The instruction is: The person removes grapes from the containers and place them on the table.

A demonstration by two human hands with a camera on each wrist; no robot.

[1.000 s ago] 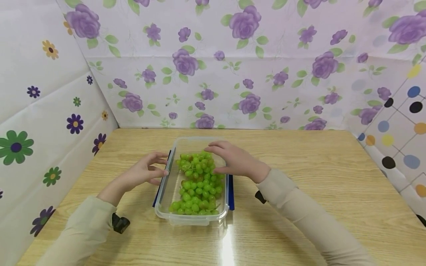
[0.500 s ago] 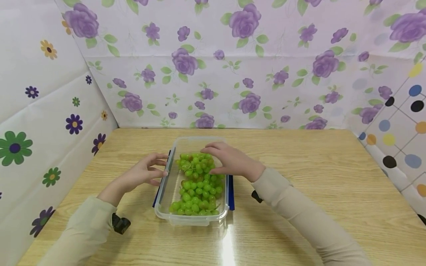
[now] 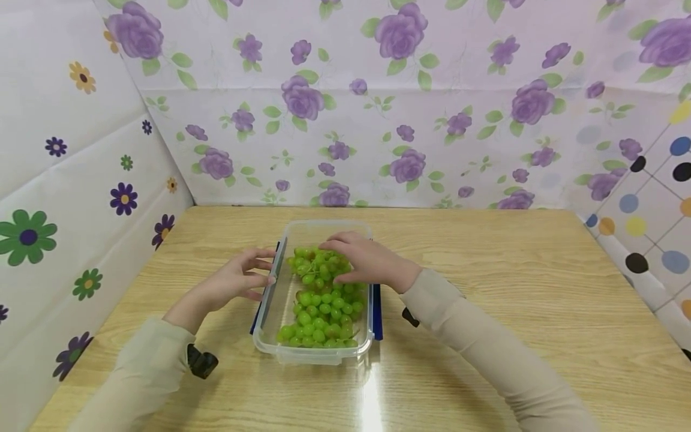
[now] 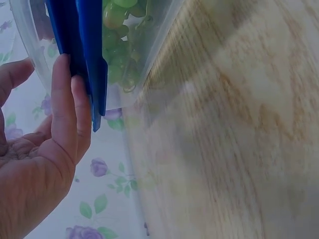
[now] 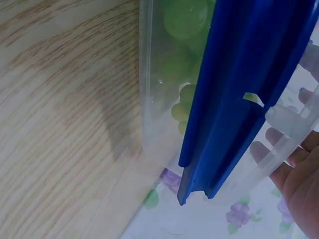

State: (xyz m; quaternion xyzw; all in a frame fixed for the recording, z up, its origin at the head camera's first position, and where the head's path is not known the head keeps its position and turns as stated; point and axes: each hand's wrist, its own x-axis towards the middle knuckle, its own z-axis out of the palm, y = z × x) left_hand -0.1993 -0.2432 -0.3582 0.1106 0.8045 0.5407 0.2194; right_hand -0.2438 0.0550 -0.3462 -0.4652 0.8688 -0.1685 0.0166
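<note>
Green grapes (image 3: 324,312) lie in bunches inside a clear plastic container (image 3: 275,309) with blue side latches (image 3: 377,312) hanging down. My left hand (image 3: 229,279) is at the container's left wall, thumb near the rim and fingers loosely spread; in the left wrist view its fingertips touch the blue latch (image 4: 92,55). My right hand (image 3: 367,258) reaches over the right rim above the far bunch, with thumb and fingers apart. In the right wrist view, the right fingers (image 5: 279,172) show through and beyond the clear rim. Whether they touch grapes is hidden.
The container stands on a wooden table (image 3: 486,288). Flowered sheeting (image 3: 345,150) rises behind the table, with patterned sheets at left and right. A small black device (image 3: 202,361) sits at the left wrist.
My right hand has moved slightly left over the far grapes. My left hand and the container have stayed in place, while the head view has shifted a little.
</note>
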